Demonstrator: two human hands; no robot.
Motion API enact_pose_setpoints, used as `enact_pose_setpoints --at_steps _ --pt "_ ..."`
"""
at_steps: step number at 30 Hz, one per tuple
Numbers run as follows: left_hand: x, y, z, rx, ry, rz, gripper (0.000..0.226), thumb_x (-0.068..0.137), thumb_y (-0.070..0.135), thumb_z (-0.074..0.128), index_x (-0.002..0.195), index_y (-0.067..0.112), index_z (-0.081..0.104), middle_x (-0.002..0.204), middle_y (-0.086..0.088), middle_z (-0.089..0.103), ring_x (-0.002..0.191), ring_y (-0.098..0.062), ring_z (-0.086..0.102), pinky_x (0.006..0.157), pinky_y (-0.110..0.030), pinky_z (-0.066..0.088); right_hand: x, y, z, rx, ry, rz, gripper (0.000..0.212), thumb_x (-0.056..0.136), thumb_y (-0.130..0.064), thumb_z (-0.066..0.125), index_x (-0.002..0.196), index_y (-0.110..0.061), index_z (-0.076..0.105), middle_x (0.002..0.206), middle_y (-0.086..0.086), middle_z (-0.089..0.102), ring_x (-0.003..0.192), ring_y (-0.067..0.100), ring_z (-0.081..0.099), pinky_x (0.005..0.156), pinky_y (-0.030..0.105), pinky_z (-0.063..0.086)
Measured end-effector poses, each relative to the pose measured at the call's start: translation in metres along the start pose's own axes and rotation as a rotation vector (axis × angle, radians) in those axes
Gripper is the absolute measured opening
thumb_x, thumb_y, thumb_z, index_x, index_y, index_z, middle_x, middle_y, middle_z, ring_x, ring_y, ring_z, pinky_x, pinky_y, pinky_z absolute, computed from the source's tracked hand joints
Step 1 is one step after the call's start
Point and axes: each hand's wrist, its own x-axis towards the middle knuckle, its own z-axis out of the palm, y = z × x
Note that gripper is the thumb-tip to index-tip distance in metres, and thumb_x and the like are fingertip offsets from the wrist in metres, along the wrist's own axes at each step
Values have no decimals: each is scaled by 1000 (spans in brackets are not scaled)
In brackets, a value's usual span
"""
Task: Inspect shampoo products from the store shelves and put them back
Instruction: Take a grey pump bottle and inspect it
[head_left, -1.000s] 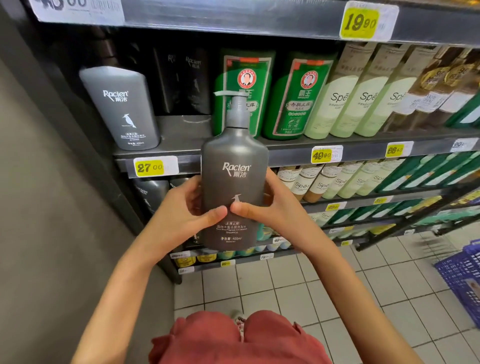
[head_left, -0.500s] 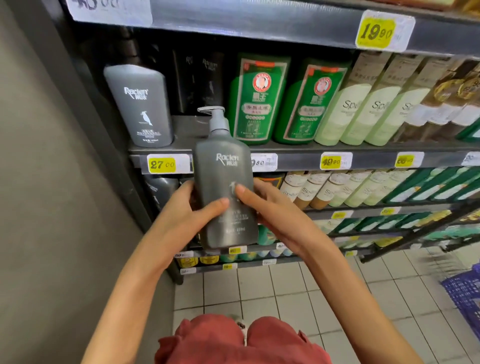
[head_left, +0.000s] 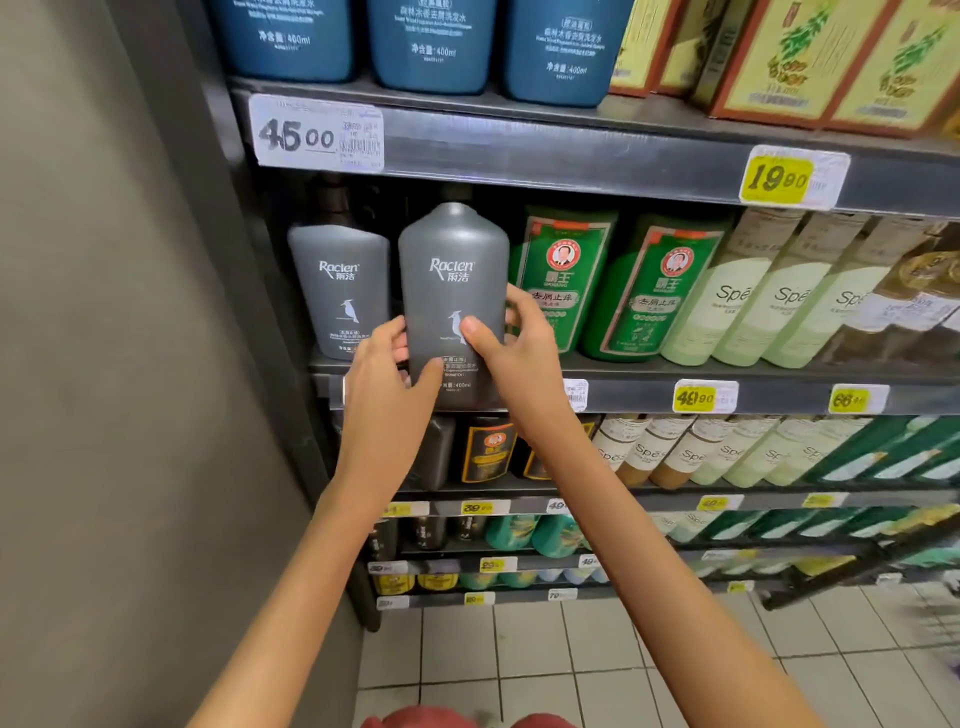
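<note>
Shampoo bottle (head_left: 453, 291) between twin (head_left: 337, 280), green bottles (head_left: 563, 280)

Grey bottle (head_left: 453, 270) top unclear, perhaps in shadow.

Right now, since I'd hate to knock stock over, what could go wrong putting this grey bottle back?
1. The held grey bottle faces a tight gap and may knock the neighbouring grey bottle or the green bottle.
2. Its base looks level with the shelf lip, so it could catch there.
</note>
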Motion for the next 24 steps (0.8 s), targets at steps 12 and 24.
enact_pose_setpoints --at_steps 12,24 --pt "25 -24 26 -186 -64 -70 57 88 7 56 142 12 35 140 -1 47 128 -10 44 83 2 36 25 25 18 -24 31 -75 47 89 5 50 134 -5 38 127 12 54 115 22 54 100 40 45" --pt "31 -56 25 -110 -133 -74 58 93 6 49 146 12 25 143 -5 43 128 -10 42 99 -19 33 36 36 42 -97 130 -113 51 92 2 49 141 -2 34 134 15 51 121 28 49 101 45 40"
